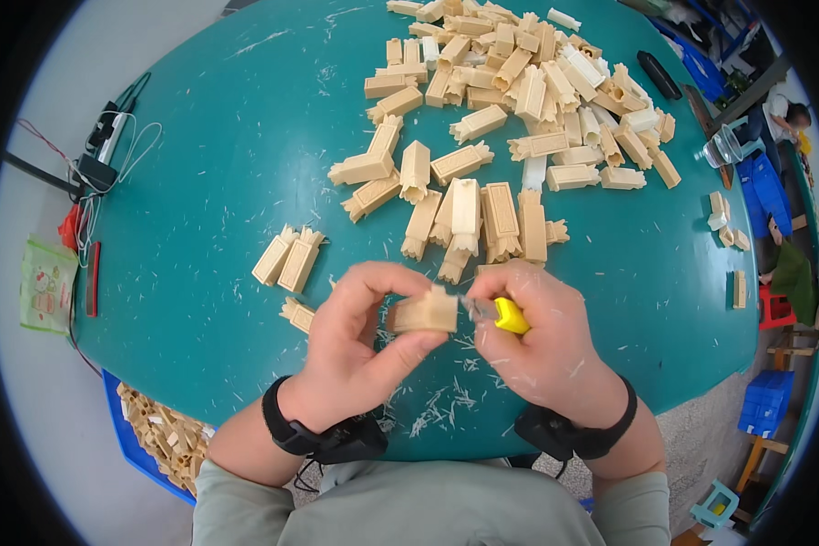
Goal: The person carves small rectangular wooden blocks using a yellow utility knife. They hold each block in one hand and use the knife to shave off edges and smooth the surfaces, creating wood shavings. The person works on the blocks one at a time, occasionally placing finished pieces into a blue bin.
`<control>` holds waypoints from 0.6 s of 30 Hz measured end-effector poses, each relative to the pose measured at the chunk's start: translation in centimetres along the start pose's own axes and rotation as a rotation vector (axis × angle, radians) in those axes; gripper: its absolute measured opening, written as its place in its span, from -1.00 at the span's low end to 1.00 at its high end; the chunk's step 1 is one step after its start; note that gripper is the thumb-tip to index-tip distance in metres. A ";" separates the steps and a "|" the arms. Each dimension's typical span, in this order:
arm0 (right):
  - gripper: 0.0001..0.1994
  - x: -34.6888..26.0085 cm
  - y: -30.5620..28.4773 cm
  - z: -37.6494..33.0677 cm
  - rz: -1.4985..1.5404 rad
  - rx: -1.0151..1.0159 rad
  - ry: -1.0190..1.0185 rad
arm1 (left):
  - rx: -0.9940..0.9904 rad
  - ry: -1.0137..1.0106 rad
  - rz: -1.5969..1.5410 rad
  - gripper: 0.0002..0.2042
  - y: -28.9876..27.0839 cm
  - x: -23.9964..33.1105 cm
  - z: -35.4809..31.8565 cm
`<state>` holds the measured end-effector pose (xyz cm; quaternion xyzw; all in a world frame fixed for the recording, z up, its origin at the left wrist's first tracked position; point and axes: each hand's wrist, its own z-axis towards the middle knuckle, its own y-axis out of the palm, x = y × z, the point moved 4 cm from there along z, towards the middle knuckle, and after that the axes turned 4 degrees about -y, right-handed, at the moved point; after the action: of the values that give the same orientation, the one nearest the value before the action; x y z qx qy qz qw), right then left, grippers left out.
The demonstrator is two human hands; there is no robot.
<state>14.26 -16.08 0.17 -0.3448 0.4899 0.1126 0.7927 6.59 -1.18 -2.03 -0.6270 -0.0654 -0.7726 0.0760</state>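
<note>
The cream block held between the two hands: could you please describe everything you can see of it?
The cream plastic-looking block is short and rectangular, with a ridged top edge. It is held level above the teal table, apart from the pile. The left hand pinches it between thumb and fingers; the right hand sets a small yellow-handled knife against its right end. Pale shavings lie beneath.

Blue bin (132, 437) of parts, cables (109, 146), clear jug (726, 144).

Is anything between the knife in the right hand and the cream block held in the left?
Nothing visible. The left hand pinches the cream block, and the yellow-handled knife in the right hand meets its right end directly.
</note>
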 end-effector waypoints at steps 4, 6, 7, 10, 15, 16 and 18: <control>-0.87 0.7 -0.7 0.0 0.028 0.121 0.123 | -0.028 -0.133 0.416 -0.75 -0.1 0.2 1.0; -0.86 0.6 -0.9 0.2 0.030 0.126 0.171 | -0.125 -0.269 0.736 -0.78 -0.6 0.4 1.5; -0.85 0.5 -1.0 0.2 0.035 0.129 0.191 | -0.097 -0.234 0.896 -0.79 -1.2 0.7 1.4; -0.81 0.4 -1.1 0.4 0.040 0.145 0.178 | 0.007 -0.129 1.238 -0.82 -2.6 2.0 1.4; -0.79 1.5 -0.3 0.4 0.061 0.248 0.079 | 0.001 0.167 0.995 -0.85 -0.6 1.7 2.1; -0.78 1.8 -0.3 0.4 0.039 0.270 0.007 | -0.038 0.203 0.917 -0.86 0.0 1.7 2.2; -0.69 1.1 0.4 0.7 -0.169 0.107 -0.044 | 0.002 0.131 0.905 -0.86 -0.1 1.5 1.9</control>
<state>15.10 -15.53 -0.77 -0.3396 0.4470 0.0264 0.8272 8.13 -0.71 -0.18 -0.5421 0.2194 -0.6996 0.4105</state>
